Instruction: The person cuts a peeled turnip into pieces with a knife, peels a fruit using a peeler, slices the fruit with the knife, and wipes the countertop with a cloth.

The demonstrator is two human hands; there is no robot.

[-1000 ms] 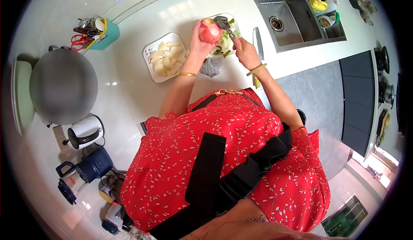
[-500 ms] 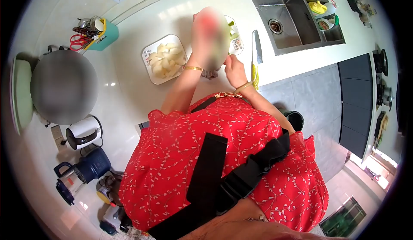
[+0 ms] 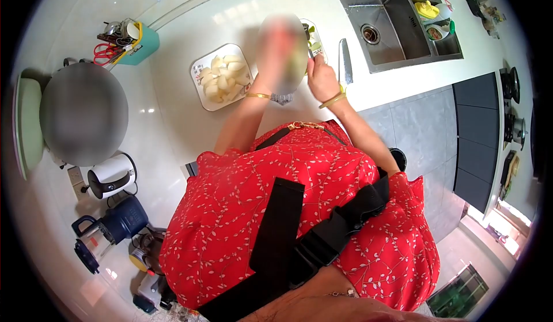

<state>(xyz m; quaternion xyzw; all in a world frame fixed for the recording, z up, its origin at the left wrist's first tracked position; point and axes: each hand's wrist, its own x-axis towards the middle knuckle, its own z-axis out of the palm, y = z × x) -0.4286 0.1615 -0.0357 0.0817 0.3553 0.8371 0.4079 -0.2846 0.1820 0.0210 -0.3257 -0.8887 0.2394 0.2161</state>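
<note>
My left hand, with a gold bangle at its wrist, reaches over the counter; a blurred patch hides its fingers. Red and pale green smears show inside the patch, too unclear to name. To the right, my right hand is closed, thumb and finger on a slim, darkish thing I cannot make out. Behind it, a white tray carries green pieces. Left of my left hand stands a white square tray of pale cut chunks. A large knife with a yellow handle lies on the right.
A steel sink is set into the counter at the upper right, with bottles and a yellow item beside it. A teal utensil holder with red scissors stands at left. A white kettle and a blender sit lower left.
My right hand has moved up a little and its wrist has turned. The knife's yellow handle is now mostly covered by that hand and wrist. My left hand has shifted slightly.
</note>
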